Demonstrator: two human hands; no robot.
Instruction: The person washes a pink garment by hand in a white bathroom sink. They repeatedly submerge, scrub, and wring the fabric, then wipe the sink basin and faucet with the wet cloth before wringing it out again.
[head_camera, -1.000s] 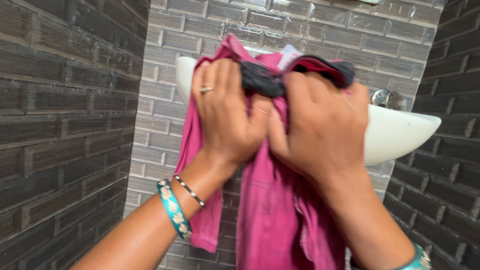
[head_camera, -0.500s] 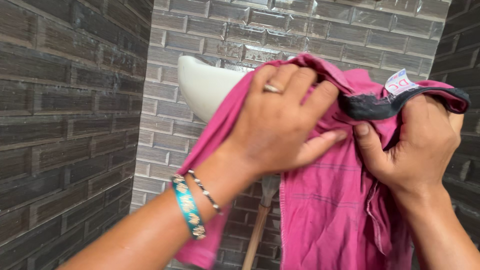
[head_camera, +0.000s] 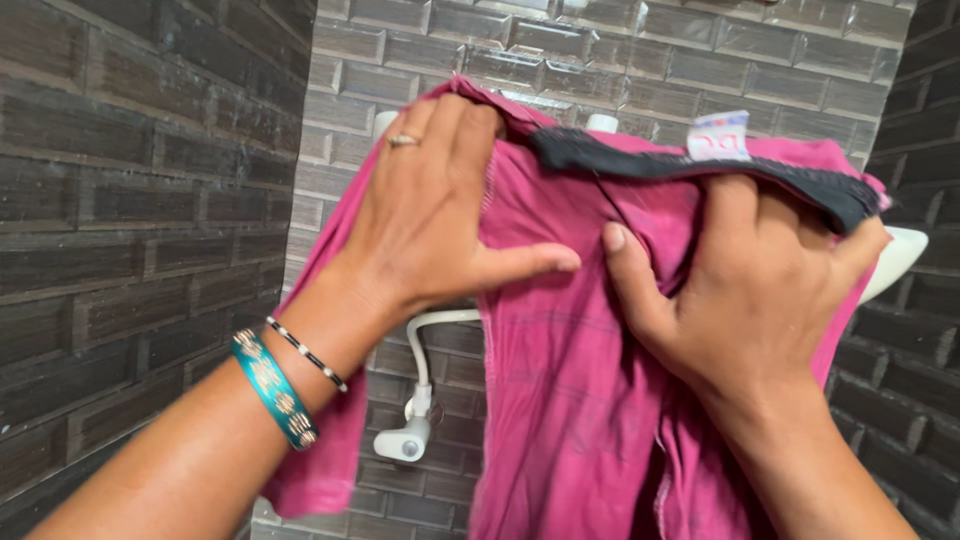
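A pink shirt (head_camera: 570, 400) with a dark collar (head_camera: 650, 165) and a small white label hangs in front of me, held up by both hands. My left hand (head_camera: 430, 215), wearing a ring, grips the shirt's left shoulder with fingers over the top edge and thumb stretched across the front. My right hand (head_camera: 760, 285) clutches the cloth just under the right end of the collar, thumb pointing up on the front. A teal bangle and a thin beaded bracelet sit on my left wrist.
A white wall-mounted basin (head_camera: 895, 260) is mostly hidden behind the shirt, its rim showing at the right. Its white drain pipe and trap (head_camera: 412, 420) hang below. Grey and brown brick-pattern tiled walls (head_camera: 140, 220) close in on the left, back and right.
Both hands have spread apart along the collar, opening the shirt out flat. The left hand slid left to the shoulder. The view shifted, so the drain pipe now shows below.
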